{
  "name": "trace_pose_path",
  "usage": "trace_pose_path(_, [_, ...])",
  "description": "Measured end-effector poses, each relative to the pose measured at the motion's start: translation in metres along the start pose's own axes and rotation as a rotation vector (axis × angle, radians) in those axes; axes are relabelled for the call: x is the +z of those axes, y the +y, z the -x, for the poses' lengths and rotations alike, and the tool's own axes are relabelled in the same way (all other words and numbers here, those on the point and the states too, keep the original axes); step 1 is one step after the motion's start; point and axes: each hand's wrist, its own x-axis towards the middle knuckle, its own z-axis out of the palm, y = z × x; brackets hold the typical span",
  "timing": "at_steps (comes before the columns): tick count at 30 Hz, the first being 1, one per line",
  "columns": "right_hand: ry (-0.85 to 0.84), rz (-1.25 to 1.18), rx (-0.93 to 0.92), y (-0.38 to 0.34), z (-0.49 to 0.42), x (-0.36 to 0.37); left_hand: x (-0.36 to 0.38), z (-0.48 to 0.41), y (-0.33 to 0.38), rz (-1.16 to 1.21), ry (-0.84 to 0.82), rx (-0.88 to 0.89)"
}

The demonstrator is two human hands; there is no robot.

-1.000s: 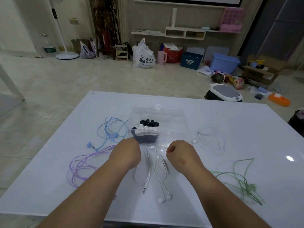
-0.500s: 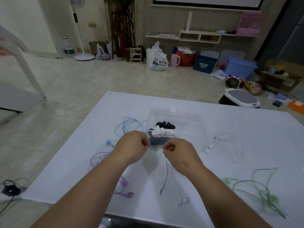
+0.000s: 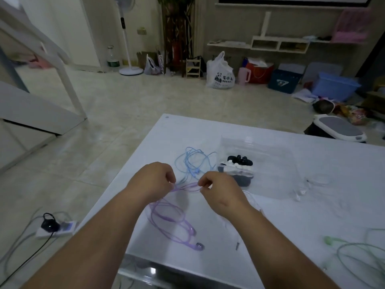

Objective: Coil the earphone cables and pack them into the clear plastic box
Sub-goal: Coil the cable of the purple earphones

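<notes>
My left hand point(image 3: 155, 180) and my right hand point(image 3: 218, 188) each pinch the purple earphone cable point(image 3: 169, 217), a short length stretched between them above the white table point(image 3: 270, 236). The rest of that cable trails in loops toward the near edge, ending in purple earbuds. The clear plastic box point(image 3: 277, 163) stands just beyond my right hand and holds coiled black and white earphones point(image 3: 237, 167). A blue earphone cable point(image 3: 193, 161) lies tangled left of the box. A white earphone cable point(image 3: 253, 203) lies partly hidden under my right forearm.
Another white earphone point(image 3: 302, 191) rests right of the box, and a green earphone cable point(image 3: 354, 253) lies at the table's right. A power strip with a black plug point(image 3: 54, 227) sits on the floor at left. Bags, bins and a fan line the far wall.
Both hands have left the white earphone cable and moved left to the purple one, now pinching it between them. The view has swung left.
</notes>
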Motion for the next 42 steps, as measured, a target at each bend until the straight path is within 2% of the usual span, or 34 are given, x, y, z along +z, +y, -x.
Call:
trace_pose_path(9, [-0.134, 0.148, -0.039, -0.009, -0.007, 0.027, 0.011, 0.001, -0.017, -0.356, -0.097, -0.03])
trace_pose_path(14, [-0.121, 0.355, -0.026, -0.008, -0.002, 0.03, 0.01, 0.002, -0.008, -0.34, -0.173, -0.001])
trace_pose_path(17, [-0.029, 0.234, 0.019, -0.008, 0.001, 0.021, -0.01, 0.0, -0.005, -0.081, -0.156, 0.059])
trace_pose_path(21, [0.082, -0.09, 0.005, -0.012, 0.005, -0.001, -0.036, 0.007, 0.002, 0.659, -0.212, 0.005])
trace_pose_path(25, [0.238, -0.472, 0.029, -0.024, 0.012, -0.018, -0.045, 0.014, 0.014, 1.117, -0.322, 0.061])
trace_pose_path(29, [0.334, -0.902, 0.028, -0.041, 0.018, -0.027, -0.05, 0.016, 0.022, 1.298, -0.285, 0.13])
trace_pose_path(32, [0.319, -1.032, -0.015, -0.048, 0.025, -0.035, -0.05, 0.014, 0.023, 1.397, -0.226, 0.138])
trace_pose_path(37, [0.256, -1.056, -0.008, -0.048, 0.02, -0.036, -0.052, 0.013, 0.025, 1.504, -0.126, 0.202])
trace_pose_path(40, [0.321, -0.981, -0.001, -0.045, 0.021, -0.035, -0.052, 0.013, 0.027, 1.551, -0.079, 0.231])
trace_pose_path(42, [0.342, -0.882, -0.058, -0.043, 0.024, -0.037, -0.051, 0.012, 0.027, 1.558, -0.056, 0.244])
